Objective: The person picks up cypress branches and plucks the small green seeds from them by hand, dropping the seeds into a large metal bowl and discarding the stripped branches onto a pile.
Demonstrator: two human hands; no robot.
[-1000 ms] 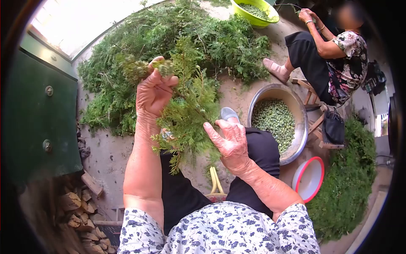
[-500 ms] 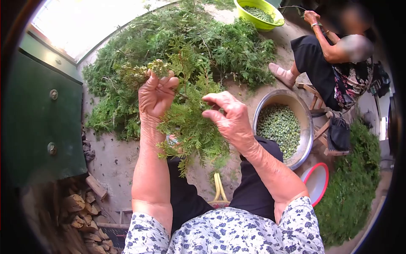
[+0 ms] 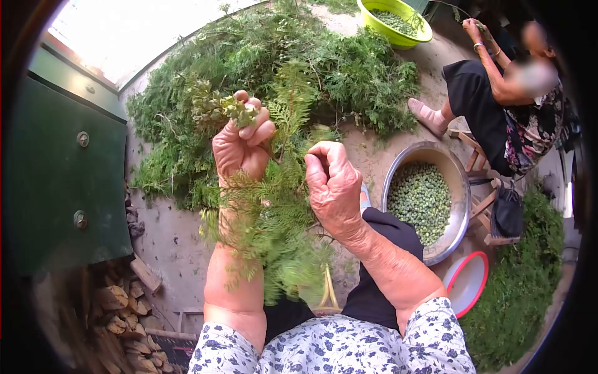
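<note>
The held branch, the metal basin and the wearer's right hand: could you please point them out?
Held branch (image 3: 281,206): head view, on its leaves.
Metal basin (image 3: 460,201): head view, on its inner wall.
Right hand (image 3: 336,192): head view, on its back.

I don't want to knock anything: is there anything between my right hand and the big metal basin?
Nothing visible blocks the direct way from your right hand to the metal basin. Lower in the picture, your right knee overlaps the basin's near edge.
</note>
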